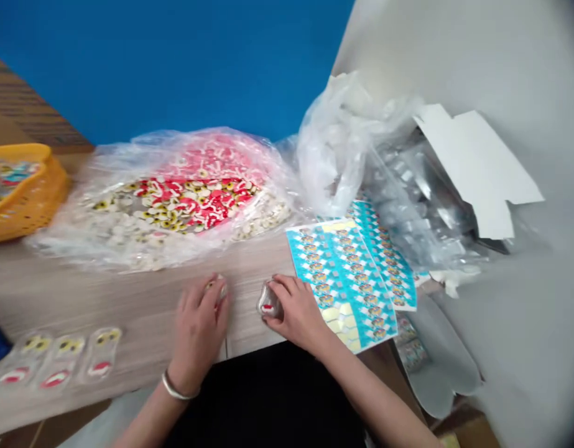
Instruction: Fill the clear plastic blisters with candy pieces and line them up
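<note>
My right hand has its thumb and fingers closed around a small clear plastic case with a red-and-white piece inside. My left hand, blurred and wearing a bracelet, is closed on another small clear piece showing a bit of yellow; its shape is mostly hidden under the fingers. Both hands are low over the wood-grain table, a short gap between them. At the left lie three clear cases, among them the nearest one, each with yellow-and-black eye pieces and a red-and-white mouth piece.
An opened plastic bag of red, white and yellow pieces spreads behind the hands. Blue sticker sheets lie at right. Behind them sit a clear bag and a white card box. A yellow basket stands far left.
</note>
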### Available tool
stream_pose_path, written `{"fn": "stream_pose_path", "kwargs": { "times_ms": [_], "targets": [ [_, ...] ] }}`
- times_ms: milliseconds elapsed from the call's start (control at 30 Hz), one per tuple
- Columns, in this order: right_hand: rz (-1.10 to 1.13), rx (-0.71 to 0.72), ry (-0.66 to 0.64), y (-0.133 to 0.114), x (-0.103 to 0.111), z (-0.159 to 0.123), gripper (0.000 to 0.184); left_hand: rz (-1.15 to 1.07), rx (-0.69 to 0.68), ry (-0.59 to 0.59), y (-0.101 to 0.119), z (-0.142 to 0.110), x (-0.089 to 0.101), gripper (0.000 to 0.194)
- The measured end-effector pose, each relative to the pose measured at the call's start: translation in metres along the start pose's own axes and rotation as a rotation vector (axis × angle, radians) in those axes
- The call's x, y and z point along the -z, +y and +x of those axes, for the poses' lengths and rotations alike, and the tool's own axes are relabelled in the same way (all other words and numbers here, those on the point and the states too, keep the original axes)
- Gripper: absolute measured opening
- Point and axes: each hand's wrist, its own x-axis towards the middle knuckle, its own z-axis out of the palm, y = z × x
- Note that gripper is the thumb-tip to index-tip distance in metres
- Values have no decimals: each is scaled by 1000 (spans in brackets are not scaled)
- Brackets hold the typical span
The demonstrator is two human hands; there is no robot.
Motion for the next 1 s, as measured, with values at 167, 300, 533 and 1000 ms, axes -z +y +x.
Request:
{"fn": "stream_pose_path", "kwargs": {
  "times_ms": [167, 300, 533, 1000],
  "targets": [
    [137, -76, 191, 45, 33, -44, 49, -582, 398, -656, 88, -24, -25, 25],
    [277, -191, 304, 80, 41, -85, 24, -890, 813, -860, 120, -54, -42, 32],
    [516, -358, 388, 79, 21, -99, 24, -1226, 966, -550, 153, -53, -69, 37],
    [437, 44, 331, 70, 37, -71, 17, -1083, 662, -480, 150, -13, -76, 15]
  ]
}}
